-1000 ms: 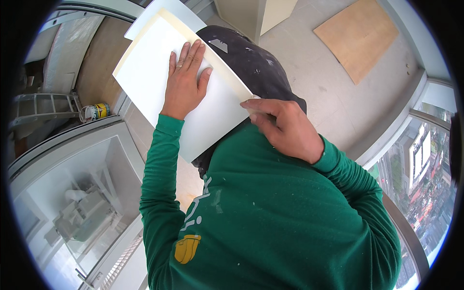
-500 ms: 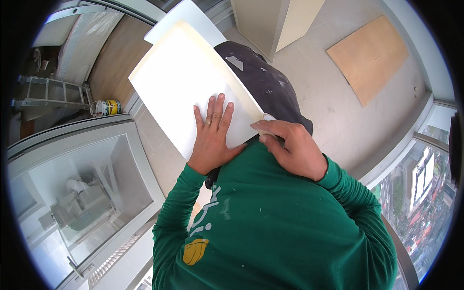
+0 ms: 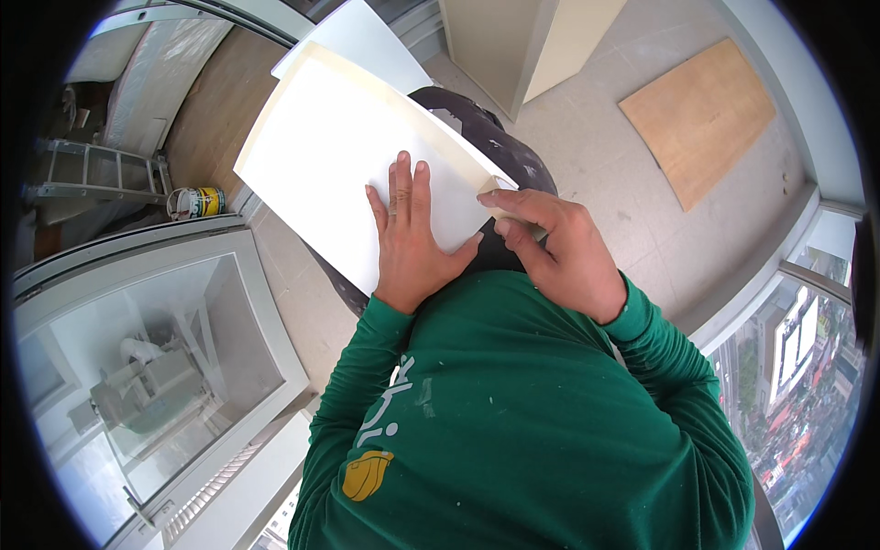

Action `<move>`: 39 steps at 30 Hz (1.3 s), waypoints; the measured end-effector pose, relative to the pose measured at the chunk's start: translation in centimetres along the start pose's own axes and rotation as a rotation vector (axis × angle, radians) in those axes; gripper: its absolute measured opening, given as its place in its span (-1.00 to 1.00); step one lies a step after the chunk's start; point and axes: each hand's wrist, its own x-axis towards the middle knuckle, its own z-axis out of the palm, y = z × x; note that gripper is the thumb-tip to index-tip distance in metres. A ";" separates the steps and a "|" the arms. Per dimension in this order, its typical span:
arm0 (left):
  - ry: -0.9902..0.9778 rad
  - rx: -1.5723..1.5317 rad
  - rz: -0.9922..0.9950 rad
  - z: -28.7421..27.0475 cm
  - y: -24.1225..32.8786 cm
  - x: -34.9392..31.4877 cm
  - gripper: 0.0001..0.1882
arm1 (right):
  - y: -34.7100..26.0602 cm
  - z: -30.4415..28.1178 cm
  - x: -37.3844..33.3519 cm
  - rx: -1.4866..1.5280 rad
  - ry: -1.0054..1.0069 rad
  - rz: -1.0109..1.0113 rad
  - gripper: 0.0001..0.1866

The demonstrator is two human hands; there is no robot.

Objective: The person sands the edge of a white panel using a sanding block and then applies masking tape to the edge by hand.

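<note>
A white panel lies tilted across my lap, with a strip of beige masking tape along its right edge and more along its far edge. My left hand rests flat on the panel near its close end, fingers stretched and thumb apart. At the near right corner my right hand is closed, thumb and index finger pinching the beige tape. The fingers partly hide what they hold, and a pale rounded edge shows just beyond them.
A second white panel lies beyond the first. A beige upright cabinet-like panel stands on the tiled floor, and a flat wooden board lies to the right. Glass door, ladder and paint bucket are at left.
Both hands have shifted slightly away from my body, and the panel's near edge has moved outward too. My right hand keeps its pinch at the corner; my left stays flat on the panel.
</note>
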 end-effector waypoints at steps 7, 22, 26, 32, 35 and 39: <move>-0.063 -0.016 0.064 -2.1 -0.7 0.8 0.04 | 0.4 -1.4 0.4 0.099 -0.052 0.180 -0.69; 0.016 0.299 0.154 -1.3 -9.1 9.3 -0.35 | 0.5 -1.6 0.9 0.122 -0.035 0.199 -0.74; 0.027 0.302 0.152 -1.2 -9.1 8.9 -0.35 | -0.8 -1.9 1.1 0.091 -0.025 0.176 -0.73; 0.013 0.296 0.165 -1.4 -8.6 8.7 -0.34 | -0.6 -2.1 0.2 -0.018 -0.030 0.154 -0.68; 0.024 0.335 0.159 -1.1 -8.8 8.5 -0.35 | -0.5 -1.9 -0.2 -0.070 -0.055 0.183 -0.67; 0.032 0.344 0.146 -0.9 -8.8 8.4 -0.35 | -1.1 -1.7 -0.6 -0.128 -0.053 0.214 -0.67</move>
